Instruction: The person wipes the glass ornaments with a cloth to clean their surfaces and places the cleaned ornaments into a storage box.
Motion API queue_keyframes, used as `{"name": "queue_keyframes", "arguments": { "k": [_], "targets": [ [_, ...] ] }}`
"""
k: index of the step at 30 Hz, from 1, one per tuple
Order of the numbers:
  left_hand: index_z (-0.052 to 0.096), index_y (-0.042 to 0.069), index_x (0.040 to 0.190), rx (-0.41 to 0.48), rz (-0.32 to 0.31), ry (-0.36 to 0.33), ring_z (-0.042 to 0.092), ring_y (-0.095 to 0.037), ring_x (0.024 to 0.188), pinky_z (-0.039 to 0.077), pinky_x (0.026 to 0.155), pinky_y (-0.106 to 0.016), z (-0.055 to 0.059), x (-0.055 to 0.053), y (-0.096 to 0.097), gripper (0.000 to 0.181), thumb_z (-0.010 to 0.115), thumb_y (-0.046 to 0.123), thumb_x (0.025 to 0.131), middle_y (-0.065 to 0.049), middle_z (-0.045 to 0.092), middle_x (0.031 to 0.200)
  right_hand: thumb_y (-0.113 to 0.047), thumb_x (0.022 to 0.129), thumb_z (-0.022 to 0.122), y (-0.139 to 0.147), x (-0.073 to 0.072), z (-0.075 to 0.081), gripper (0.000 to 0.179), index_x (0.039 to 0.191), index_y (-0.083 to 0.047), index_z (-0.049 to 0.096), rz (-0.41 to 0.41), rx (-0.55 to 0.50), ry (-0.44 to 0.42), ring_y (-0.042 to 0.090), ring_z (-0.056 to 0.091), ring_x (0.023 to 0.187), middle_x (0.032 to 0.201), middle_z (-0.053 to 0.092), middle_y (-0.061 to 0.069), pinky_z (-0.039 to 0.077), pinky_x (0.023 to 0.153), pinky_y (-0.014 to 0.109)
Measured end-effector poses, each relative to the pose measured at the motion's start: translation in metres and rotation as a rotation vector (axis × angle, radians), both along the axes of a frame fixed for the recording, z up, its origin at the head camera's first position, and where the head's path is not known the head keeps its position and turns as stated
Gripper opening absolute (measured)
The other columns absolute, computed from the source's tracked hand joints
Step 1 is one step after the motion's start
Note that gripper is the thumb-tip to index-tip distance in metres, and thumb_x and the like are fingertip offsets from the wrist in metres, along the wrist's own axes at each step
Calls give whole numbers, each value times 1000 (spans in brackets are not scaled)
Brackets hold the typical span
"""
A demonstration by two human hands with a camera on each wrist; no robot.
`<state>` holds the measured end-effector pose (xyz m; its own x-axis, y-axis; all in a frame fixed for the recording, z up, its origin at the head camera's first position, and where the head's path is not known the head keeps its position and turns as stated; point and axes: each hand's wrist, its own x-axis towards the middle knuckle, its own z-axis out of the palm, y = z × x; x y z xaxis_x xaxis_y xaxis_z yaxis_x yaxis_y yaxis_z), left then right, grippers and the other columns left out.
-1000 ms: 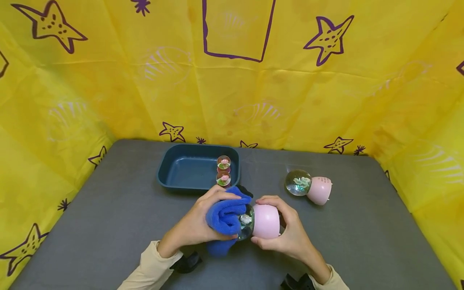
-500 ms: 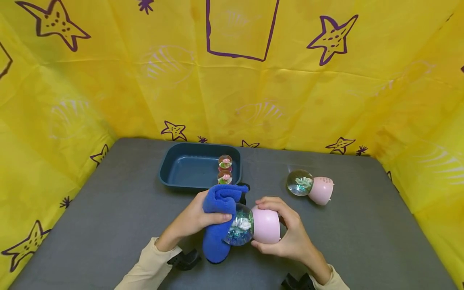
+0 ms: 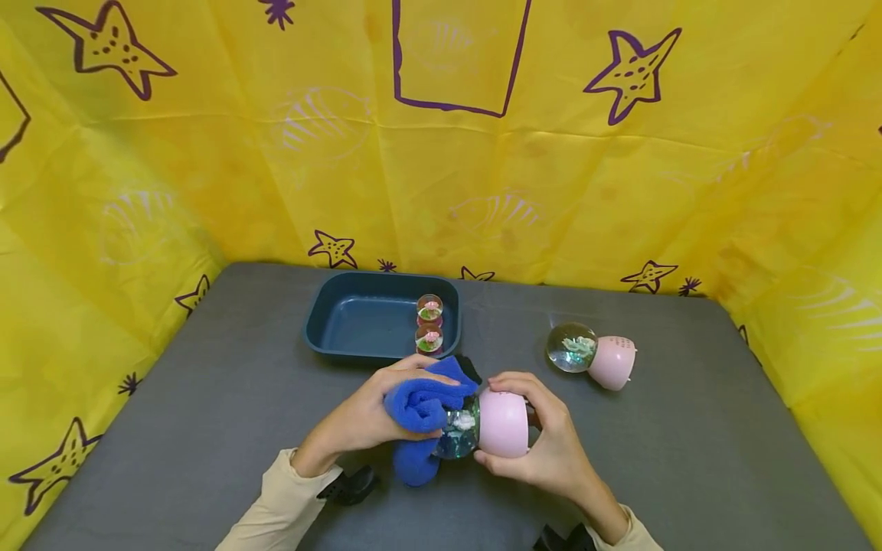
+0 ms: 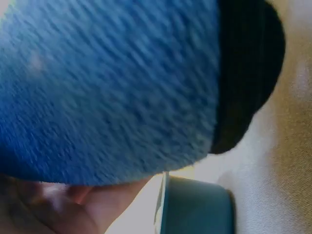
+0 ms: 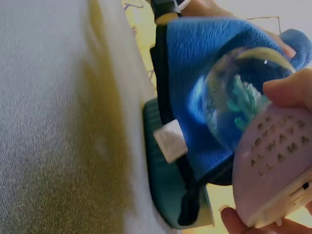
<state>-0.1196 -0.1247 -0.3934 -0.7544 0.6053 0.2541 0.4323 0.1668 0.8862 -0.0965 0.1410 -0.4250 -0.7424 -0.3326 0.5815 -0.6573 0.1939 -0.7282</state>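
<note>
My right hand (image 3: 544,436) grips the pink base of a snow globe (image 3: 503,425), held on its side with the glass ball toward the left. Around the far side of that ball my left hand (image 3: 375,409) holds a blue cloth (image 3: 420,405) against the glass. In the right wrist view the cloth (image 5: 187,92) with its dark edging and white tag lies behind the clear ball (image 5: 239,97), and lettering shows on the base (image 5: 273,161). The cloth (image 4: 107,92) fills most of the left wrist view, covering the globe there.
A second snow globe (image 3: 611,362) with a pink base lies on its side at the right of the grey table (image 3: 241,398). Behind my left hand stands a dark teal tray (image 3: 358,353) with two small globes (image 3: 429,338) at its right end. Yellow fabric (image 3: 427,168) surrounds the table.
My left hand and the cloth shift over the ball: the thumb shows in front half a second ago, and now the fingers lie over the top again. The right hand barely moves.
</note>
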Motion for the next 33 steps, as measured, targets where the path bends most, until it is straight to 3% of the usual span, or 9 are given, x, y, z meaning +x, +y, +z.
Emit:
{"name": "queue_keyframes", "arguments": {
  "k": [6, 11, 14, 19, 27, 31, 33],
  "targets": [
    [72, 17, 116, -5, 28, 291, 57, -26, 123, 52, 98, -39, -1, 2, 1, 37, 81, 11, 81, -9, 59, 133, -9, 57, 94, -1, 2, 0, 73, 122, -9, 60, -90, 7, -168, 8, 63, 97, 119, 62, 11, 58, 62, 29],
    [65, 29, 128, -177, 112, 479, 53, -30, 131, 54, 95, -43, 0, 12, 12, 55, 86, 23, 77, -8, 47, 149, -4, 58, 93, 1, 0, 0, 72, 122, -9, 60, -109, -54, -226, 9, 65, 80, 115, 63, 9, 57, 59, 32],
    [59, 35, 134, -269, 157, 522, 49, -30, 135, 54, 95, -46, -1, 15, 18, 65, 87, 31, 75, -6, 43, 153, -4, 57, 93, 2, 0, 1, 73, 122, -9, 60, -105, -58, -214, 9, 64, 77, 115, 62, 8, 56, 57, 32],
    [59, 35, 134, -265, 183, 486, 56, -23, 130, 54, 97, -42, -6, 13, 18, 71, 90, 35, 70, -2, 50, 147, -7, 57, 93, 3, 2, 4, 74, 123, -13, 60, -91, 10, -165, 7, 62, 82, 117, 62, 6, 56, 57, 28],
    [67, 25, 123, -82, 183, 414, 64, -21, 120, 53, 99, -42, -9, 5, 14, 52, 87, 23, 75, 2, 68, 125, -8, 57, 94, 4, 1, 2, 73, 122, -13, 60, -76, 47, -120, 7, 62, 94, 117, 63, 8, 56, 60, 24],
    [66, 17, 122, 16, 207, 322, 68, -18, 111, 53, 98, -35, -8, 3, 12, 46, 83, 12, 79, -2, 72, 117, -11, 57, 94, 5, 1, 2, 73, 121, -14, 60, -56, 57, -98, 7, 61, 101, 119, 63, 8, 57, 63, 24],
    [62, 15, 126, 35, 223, 240, 67, -17, 109, 53, 97, -35, -6, 3, 11, 49, 82, 12, 81, -4, 71, 118, -13, 57, 95, 6, 0, 3, 73, 121, -14, 60, -42, 57, -76, 7, 61, 104, 120, 63, 7, 57, 65, 24]
  ]
}}
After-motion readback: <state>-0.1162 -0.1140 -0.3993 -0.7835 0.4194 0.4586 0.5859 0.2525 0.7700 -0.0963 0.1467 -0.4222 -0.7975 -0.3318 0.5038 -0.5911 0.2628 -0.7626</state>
